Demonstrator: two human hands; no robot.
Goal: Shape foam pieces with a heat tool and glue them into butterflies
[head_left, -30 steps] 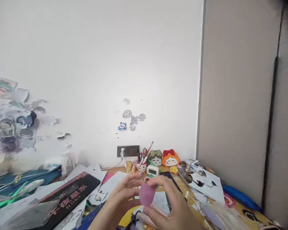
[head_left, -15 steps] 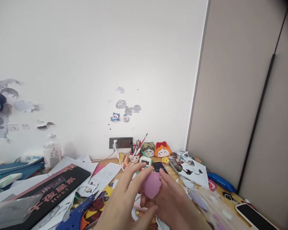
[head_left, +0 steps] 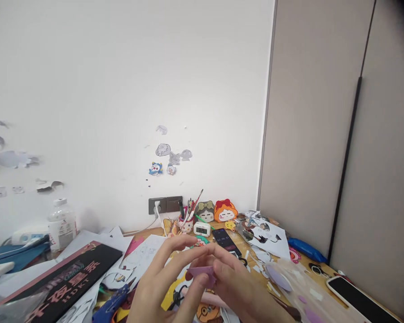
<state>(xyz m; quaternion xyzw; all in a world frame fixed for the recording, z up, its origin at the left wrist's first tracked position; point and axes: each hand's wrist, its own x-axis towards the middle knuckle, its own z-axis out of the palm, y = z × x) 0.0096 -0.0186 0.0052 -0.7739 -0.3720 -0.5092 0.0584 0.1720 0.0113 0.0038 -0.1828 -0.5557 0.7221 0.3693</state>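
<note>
A small purple paper piece [head_left: 202,272] is held between both hands low in the middle of the head view, tilted almost edge-on. My left hand [head_left: 164,282] pinches its left side with thumb and fingers curled in. My right hand [head_left: 242,287] grips its right side, fingers folded over the top. Under the hands lie printed cartoon sheets [head_left: 188,296] on the cluttered desk.
A blue glue gun [head_left: 112,305] lies left of the hands beside a black box with red lettering [head_left: 67,280]. A dark phone [head_left: 226,240], white clock [head_left: 202,229], brush cup [head_left: 186,223] and cartoon figures [head_left: 225,211] stand behind. Another phone [head_left: 357,298] at right; bottle [head_left: 61,224] at left.
The purple piece has tipped from facing me to nearly flat between my fingers. The view has shifted, bringing the glue gun and the right-hand phone into sight.
</note>
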